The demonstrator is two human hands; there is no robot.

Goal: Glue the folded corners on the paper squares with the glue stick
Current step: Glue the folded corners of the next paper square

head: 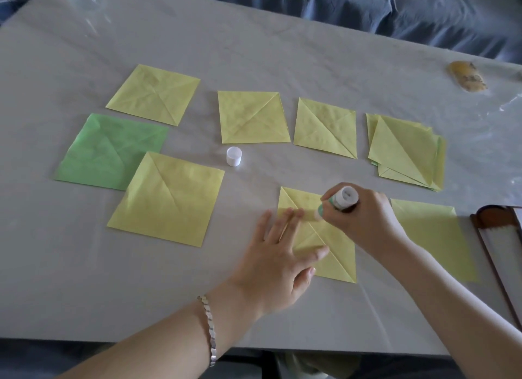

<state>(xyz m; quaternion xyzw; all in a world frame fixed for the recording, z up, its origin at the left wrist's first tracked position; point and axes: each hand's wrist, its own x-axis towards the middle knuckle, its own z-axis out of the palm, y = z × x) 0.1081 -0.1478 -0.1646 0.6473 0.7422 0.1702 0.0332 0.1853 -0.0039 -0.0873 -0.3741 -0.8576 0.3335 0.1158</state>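
Note:
A yellow folded paper square (336, 246) lies near the table's front edge. My left hand (279, 254) rests flat on its left part, fingers straight and spread. My right hand (367, 217) grips a green and white glue stick (337, 202), tilted with its tip down on the square near my left fingertips. The stick's white cap (234, 156) stands alone on the table further back. Several more folded squares lie around: a yellow one (166, 200) at the left overlapping a green one (110, 149), and yellow ones (154, 94) (252, 117) (324, 127) in a row behind.
A stack of yellow squares (406, 152) sits at the back right, and another yellow sheet (435, 237) lies right of my right arm. A brown-framed object (500, 237) lies at the right edge. A yellowish lump (467, 76) sits far right. The grey table (254, 39) fills the view.

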